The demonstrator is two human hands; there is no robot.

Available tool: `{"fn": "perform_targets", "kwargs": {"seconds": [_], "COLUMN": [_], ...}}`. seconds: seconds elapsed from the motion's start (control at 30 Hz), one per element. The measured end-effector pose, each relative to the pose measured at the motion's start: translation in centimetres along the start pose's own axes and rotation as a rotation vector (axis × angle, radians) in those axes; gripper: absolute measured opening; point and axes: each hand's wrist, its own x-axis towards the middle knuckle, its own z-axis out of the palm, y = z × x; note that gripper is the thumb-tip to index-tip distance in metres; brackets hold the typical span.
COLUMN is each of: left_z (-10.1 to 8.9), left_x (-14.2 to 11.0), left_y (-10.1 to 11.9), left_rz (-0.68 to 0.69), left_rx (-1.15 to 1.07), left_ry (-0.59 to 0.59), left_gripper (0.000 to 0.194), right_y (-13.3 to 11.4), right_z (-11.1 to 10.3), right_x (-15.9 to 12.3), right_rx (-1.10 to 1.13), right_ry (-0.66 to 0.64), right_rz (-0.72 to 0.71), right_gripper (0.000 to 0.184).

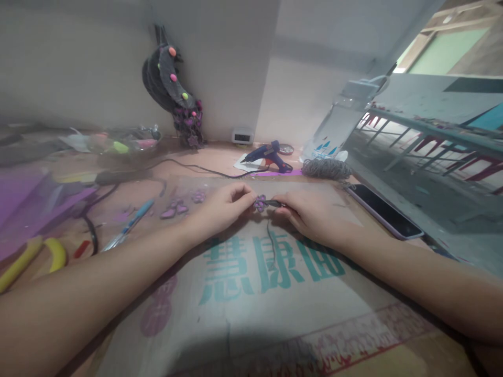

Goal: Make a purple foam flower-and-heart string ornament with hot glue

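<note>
My left hand (238, 199) pinches a small purple flower (260, 203) with grey edging between thumb and fingertips. From the other side, my right hand (296, 212) grips slim dark tweezers (272, 203), whose tip meets the flower. A thin grey thread (272, 238) hangs below them over the printed sheet (275, 309). Left of my left hand lie loose purple petal pieces (175, 209) and another small purple flower (198, 196).
Behind my hands are a blue glue gun (269, 153), a grey yarn bundle (326, 168) and a clear bottle (334, 125). A phone (385, 209) lies right. Yellow handles (57, 254) and a blue pen (133, 220) lie left. A grey crescent ornament (167, 78) leans on the wall.
</note>
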Motion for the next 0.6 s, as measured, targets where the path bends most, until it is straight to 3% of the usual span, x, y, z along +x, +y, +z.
{"fn": "perform_targets", "kwargs": {"seconds": [0.6], "left_z": [0.15], "left_x": [-0.22], "left_y": [-0.05], "left_rz": [-0.009], "left_rx": [0.092], "left_ry": [0.006], "left_gripper": [0.025], "right_y": [0.35], "right_z": [0.56], "right_x": [-0.36], "right_rx": [0.038], "right_ry": [0.056], "right_rz": [-0.051], "right_gripper": [0.032]}}
